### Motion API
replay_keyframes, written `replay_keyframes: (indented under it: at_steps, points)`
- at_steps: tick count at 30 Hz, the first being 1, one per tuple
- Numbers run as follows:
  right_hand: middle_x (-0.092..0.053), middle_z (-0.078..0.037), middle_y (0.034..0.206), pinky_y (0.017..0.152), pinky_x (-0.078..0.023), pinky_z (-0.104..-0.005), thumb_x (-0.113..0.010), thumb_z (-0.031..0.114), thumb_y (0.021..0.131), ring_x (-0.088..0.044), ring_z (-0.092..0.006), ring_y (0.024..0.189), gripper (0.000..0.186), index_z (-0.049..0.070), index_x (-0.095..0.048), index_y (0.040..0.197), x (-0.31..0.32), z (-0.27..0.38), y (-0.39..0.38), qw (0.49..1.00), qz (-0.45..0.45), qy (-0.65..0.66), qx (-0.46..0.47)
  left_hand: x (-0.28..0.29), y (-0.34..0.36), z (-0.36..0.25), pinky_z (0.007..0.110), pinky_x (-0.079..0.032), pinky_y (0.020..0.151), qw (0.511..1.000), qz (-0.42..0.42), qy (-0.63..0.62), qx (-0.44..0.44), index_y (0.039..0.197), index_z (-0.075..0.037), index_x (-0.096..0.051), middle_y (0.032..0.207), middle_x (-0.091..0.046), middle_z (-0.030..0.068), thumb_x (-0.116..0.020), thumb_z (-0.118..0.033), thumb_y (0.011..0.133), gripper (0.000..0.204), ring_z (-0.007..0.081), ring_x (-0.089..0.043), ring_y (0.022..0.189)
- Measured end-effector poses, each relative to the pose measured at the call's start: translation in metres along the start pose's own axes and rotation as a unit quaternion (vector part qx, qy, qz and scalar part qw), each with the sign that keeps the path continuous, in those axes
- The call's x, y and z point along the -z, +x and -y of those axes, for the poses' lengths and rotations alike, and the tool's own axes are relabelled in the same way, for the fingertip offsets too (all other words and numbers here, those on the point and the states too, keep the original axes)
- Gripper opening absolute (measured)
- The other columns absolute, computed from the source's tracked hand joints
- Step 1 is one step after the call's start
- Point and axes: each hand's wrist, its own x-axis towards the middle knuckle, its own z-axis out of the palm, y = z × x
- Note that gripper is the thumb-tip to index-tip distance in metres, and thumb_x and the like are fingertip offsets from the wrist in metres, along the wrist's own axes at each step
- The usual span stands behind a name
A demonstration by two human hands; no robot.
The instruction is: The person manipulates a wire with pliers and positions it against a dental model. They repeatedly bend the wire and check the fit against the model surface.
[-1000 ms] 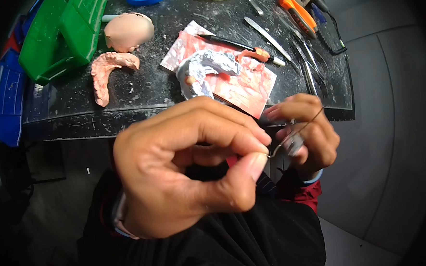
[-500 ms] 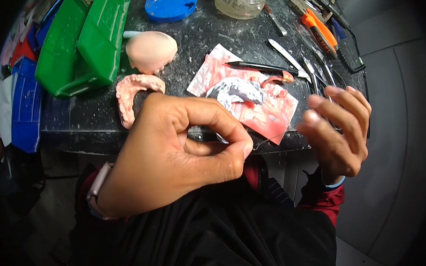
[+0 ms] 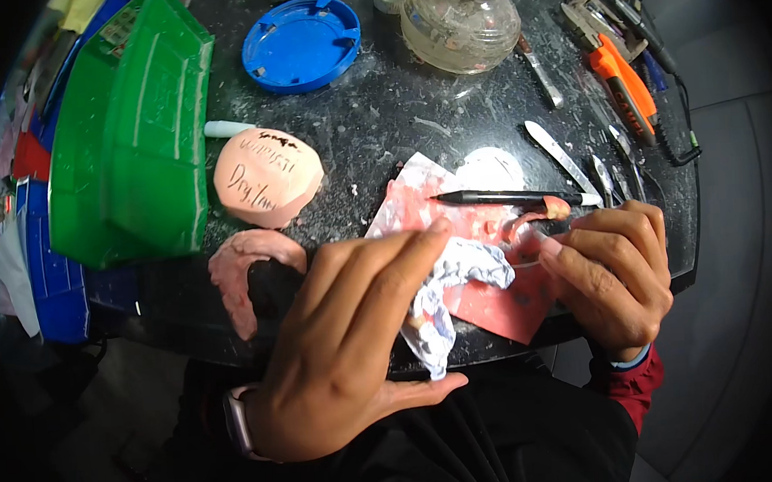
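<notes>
My left hand point(image 3: 347, 330) is spread around a white and grey arch-shaped dental piece point(image 3: 475, 267), fingers stretched past its upper edge and the thumb by its lower tip. Whether it bears any of the piece's weight I cannot tell. The arch is over a pink-smeared sheet point(image 3: 516, 308) at the bench's front edge. To the right of it, my right hand point(image 3: 619, 272) is closed, thumb and forefinger pinching a thin wire point(image 3: 525, 264) that points toward the arch. A black pen point(image 3: 497, 198) and a curved pink scrap point(image 3: 552, 210) lie across the sheet's far side.
Left of my hands are a pink arch point(image 3: 239, 266), a peach dental cast point(image 3: 269, 177) with handwriting and a green bin point(image 3: 128, 158). Farther back stand a blue lid point(image 3: 301, 45) and a glass jar point(image 3: 462, 27). Blades point(image 3: 561, 158) and an orange-handled cutter point(image 3: 622, 89) lie right.
My left hand has opened from its pinch on the wire and spread around the arch. My right fingers have closed on the wire. The whole view has shifted, so the bench sits lower.
</notes>
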Motion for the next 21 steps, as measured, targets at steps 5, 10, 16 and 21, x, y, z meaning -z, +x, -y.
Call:
replay_keyframes:
  at_steps: [5, 10, 16, 21]
  points:
    - [-0.062, -0.003, 0.069, 0.057, -0.038, -0.0279, -0.064, 0.019, 0.059, -0.057, -0.0154, 0.065, 0.026, 0.003, -0.069, 0.08, -0.005, -0.002, 0.002, 0.999, 0.014, 0.037, 0.006, -0.006, 0.001, 0.008, 0.035, -0.045, 0.083, 0.999, -0.01, -0.032, -0.032, 0.115, 0.005, -0.053, 0.112, -0.058, 0.0168, -0.088, -0.023, 0.044, 0.084, 0.0273, -0.057, 0.094]
    - [-0.06, -0.004, 0.069, 0.055, -0.038, -0.0324, -0.071, 0.018, 0.065, -0.056, -0.0187, 0.066, 0.022, 0.005, -0.066, 0.082, 0.0, 0.001, 0.002, 0.996, 0.041, 0.075, -0.029, -0.015, -0.003, 0.014, 0.03, -0.049, 0.077, 0.992, -0.059, -0.069, -0.092, 0.11, -0.001, -0.058, 0.108, -0.061, 0.0106, -0.072, -0.012, 0.07, 0.044, 0.0199, -0.058, 0.088]
    - [-0.059, -0.003, 0.067, 0.058, -0.038, -0.0343, -0.069, 0.021, 0.07, -0.056, -0.0183, 0.064, 0.018, 0.007, -0.066, 0.081, 0.007, 0.002, 0.005, 0.996, 0.056, 0.055, -0.033, -0.02, -0.003, 0.016, 0.018, -0.049, 0.068, 0.982, -0.133, -0.062, -0.119, 0.106, -0.009, -0.062, 0.107, -0.062, 0.0068, -0.07, -0.004, 0.072, 0.035, 0.0107, -0.058, 0.081]
    - [-0.058, -0.002, 0.063, 0.062, -0.039, -0.037, -0.068, 0.022, 0.072, -0.056, -0.0174, 0.063, 0.016, 0.009, -0.067, 0.081, 0.014, 0.005, 0.007, 0.996, 0.062, 0.051, -0.041, -0.019, -0.003, 0.012, 0.018, -0.049, 0.067, 0.98, -0.144, -0.064, -0.119, 0.104, -0.009, -0.062, 0.106, -0.063, 0.0065, -0.069, -0.004, 0.073, 0.032, 0.0106, -0.058, 0.08]
